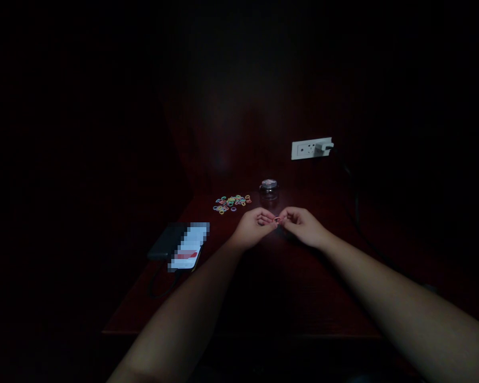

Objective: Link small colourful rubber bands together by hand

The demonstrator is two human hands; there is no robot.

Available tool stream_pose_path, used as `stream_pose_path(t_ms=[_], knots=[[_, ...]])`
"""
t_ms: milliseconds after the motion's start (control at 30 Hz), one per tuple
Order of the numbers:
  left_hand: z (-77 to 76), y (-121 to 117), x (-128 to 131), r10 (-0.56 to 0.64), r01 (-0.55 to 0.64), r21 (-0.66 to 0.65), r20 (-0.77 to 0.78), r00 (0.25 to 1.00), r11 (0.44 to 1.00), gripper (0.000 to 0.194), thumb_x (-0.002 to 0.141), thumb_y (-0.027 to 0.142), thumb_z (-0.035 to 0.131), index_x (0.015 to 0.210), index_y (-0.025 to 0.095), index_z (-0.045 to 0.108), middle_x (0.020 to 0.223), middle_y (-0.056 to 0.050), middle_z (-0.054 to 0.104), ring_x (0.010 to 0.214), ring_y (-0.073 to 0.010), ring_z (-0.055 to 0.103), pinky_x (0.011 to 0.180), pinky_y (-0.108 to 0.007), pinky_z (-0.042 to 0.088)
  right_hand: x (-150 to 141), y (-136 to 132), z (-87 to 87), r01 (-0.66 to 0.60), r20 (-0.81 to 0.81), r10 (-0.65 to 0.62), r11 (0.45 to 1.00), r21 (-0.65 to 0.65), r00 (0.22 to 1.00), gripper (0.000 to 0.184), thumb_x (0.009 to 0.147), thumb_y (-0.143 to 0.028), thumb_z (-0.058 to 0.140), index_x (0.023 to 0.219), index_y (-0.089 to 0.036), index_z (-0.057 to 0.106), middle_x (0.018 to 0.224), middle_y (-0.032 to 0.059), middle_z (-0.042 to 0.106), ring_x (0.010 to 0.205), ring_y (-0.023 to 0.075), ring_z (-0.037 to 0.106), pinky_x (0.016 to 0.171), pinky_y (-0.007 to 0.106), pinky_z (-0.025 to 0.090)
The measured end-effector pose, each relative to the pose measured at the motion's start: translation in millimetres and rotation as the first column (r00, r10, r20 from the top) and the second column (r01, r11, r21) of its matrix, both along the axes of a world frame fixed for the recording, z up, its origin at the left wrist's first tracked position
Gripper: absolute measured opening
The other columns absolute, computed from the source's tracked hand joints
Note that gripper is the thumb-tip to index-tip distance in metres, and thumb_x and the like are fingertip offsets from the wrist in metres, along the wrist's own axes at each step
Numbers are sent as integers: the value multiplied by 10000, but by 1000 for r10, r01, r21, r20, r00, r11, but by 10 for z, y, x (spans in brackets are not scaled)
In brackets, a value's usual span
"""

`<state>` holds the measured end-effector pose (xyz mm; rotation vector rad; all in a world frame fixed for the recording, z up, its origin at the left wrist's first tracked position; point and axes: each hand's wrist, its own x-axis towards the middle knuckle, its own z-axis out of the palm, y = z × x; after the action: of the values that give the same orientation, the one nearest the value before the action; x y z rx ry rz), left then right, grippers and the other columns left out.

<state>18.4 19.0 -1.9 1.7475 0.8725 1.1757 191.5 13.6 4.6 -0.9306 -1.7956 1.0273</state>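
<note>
Between my two hands is a small reddish hair tie (277, 218), pinched from both sides just above the table. My left hand (256, 226) grips its left side with thumb and fingertips, the other fingers curled. On the opposite side, my right hand (301, 225) pinches it the same way. Behind my left hand lies a loose pile of coloured hair ties (232, 202) in yellow, green, blue, orange and pink. A clear round jar (269, 192) with a pale, patterned lid stands just beyond my fingers; the dim light hides whatever is inside.
A lit phone (189, 247) lies at the left beside a dark flat box (165, 242), with a thin cable near them. On the back wall a white socket (311, 148) holds a plug, its black cord (357, 207) running down the right side. The dark red table (303, 308) ends at a front edge.
</note>
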Motion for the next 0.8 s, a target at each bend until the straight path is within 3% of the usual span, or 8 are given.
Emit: stream_pose_path(t_ms=[333, 567, 800], knots=[[10, -59, -14, 16, 4, 114, -173, 985, 993, 169, 687, 187, 664, 824, 114, 596, 719, -18, 602, 637, -71, 536, 600, -196, 438, 1, 20, -11, -28, -44, 30, 998, 53, 999, 140, 706, -237, 597, 794, -151, 529, 624, -21, 527, 517, 81, 416, 491, 218, 305], [-7, -36, -16, 37, -20, 110, -160, 986, 994, 213, 678, 161, 646, 862, 121, 548, 731, -17, 592, 626, -63, 530, 578, -186, 419, 23, 22, -5, 4, 66, -11, 995, 95, 998, 134, 732, -264, 566, 731, -130, 570, 625, -5, 522, 542, 89, 419, 519, 231, 311], [-16, -29, -18, 32, -17, 97, -157, 987, 995, 204, 678, 128, 609, 866, 124, 530, 734, -10, 578, 604, -49, 494, 549, -168, 390, 37, 40, 3, 21, 9, -21, 999, -24, 1000, 167, 719, -307, 573, 719, -142, 547, 579, -8, 548, 516, 96, 471, 511, 228, 345]])
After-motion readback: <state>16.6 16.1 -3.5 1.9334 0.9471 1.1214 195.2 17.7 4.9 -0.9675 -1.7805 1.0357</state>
